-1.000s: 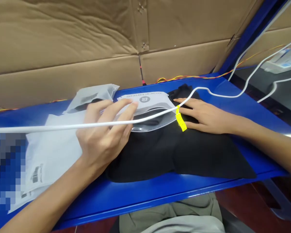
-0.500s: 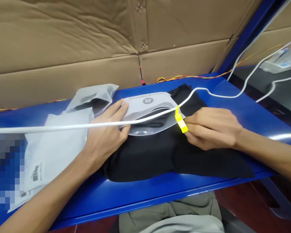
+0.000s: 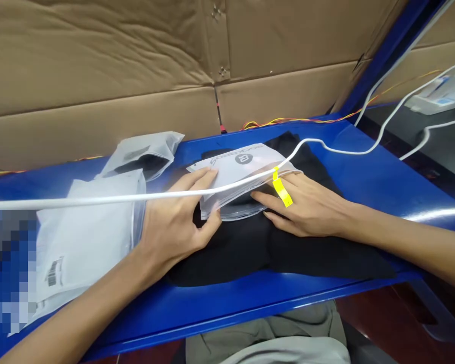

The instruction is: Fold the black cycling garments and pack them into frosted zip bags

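A white printed plastic zip bag (image 3: 231, 167) lies on black cloth (image 3: 242, 253), its mouth gaping towards me with dark material inside. My left hand (image 3: 174, 217) holds the bag's left end, fingers on top and thumb at the lower corner. At the right end, my right hand (image 3: 307, 202) has its fingers stretched out; some reach into the mouth and are partly hidden by the film, while others lie along the lower lip. A white cable (image 3: 167, 194) with a yellow tag (image 3: 281, 189) crosses in front of the bag and hands.
On the left of the blue table (image 3: 250, 303) lie filled white bags (image 3: 94, 217), one with a barcode label. Behind them sits another bag (image 3: 140, 149), its mouth showing black contents. A brown padded panel (image 3: 98, 65) closes off the back, with thin coloured wires (image 3: 284, 121) along its foot.
My right hand has gone from a closed pinch at the bag's right corner to stretched fingers at and inside its mouth. The bag has turned slightly, and my left thumb has shifted right and down.
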The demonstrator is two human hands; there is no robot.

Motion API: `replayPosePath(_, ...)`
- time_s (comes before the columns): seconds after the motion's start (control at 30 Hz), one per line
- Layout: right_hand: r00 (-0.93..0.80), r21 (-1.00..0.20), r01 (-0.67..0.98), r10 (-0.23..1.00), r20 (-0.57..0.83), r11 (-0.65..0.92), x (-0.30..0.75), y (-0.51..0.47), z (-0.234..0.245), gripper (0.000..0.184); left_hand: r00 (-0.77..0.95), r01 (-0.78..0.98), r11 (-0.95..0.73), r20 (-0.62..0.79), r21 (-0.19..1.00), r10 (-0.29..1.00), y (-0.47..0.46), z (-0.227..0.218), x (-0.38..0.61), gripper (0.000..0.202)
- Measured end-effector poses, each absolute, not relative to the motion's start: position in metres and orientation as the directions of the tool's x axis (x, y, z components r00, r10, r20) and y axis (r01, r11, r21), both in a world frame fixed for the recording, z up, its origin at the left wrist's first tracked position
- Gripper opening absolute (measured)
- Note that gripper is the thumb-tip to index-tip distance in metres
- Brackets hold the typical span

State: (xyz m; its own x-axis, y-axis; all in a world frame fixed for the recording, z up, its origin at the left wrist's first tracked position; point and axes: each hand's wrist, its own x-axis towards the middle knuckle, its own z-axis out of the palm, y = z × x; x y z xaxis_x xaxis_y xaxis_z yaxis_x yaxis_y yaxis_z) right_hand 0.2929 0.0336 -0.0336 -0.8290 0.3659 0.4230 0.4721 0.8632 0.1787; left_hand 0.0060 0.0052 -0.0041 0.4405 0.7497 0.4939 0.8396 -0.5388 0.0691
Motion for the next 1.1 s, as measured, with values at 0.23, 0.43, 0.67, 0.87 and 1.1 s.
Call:
replayPosePath(0.23,-0.829,0.195,0.513,0.423,0.367,0.836,0.2911,0.0284,-0.0261,0.043,0.509,0.821,-0.568,0.366,0.067,0.779,0.0097,-0.0054,0.0079,0.062)
replayPosePath(0.43,-0.845,0.187,0.493,0.416,0.337,0.85,0.2927,0.027,-0.0292,0.05,0.518,0.808,-0.581,0.355,0.095,0.779,0.0114,-0.0061,0.0058,0.056)
replayPosePath(0.67,-0.811,0.211,0.561,0.48,0.336,0.8,0.2887,0.0242,-0.0291,0.051,0.532,0.777,-0.625,0.448,0.078,0.718,0.0094,-0.0084,0.0095,0.049)
replayPosePath(0.87,-0.812,0.205,0.56,0.483,0.328,0.803,0.2883,0.0247,-0.0283,0.05,0.505,0.807,-0.589,0.461,0.049,0.73,0.0106,-0.0083,0.0112,0.052)
replayPosePath(1.1,-0.796,0.216,0.58,0.49,0.356,0.786,0.2883,0.0237,-0.0328,0.058,0.546,0.762,-0.643,0.461,0.073,0.699,0.0144,-0.011,0.0098,0.055)
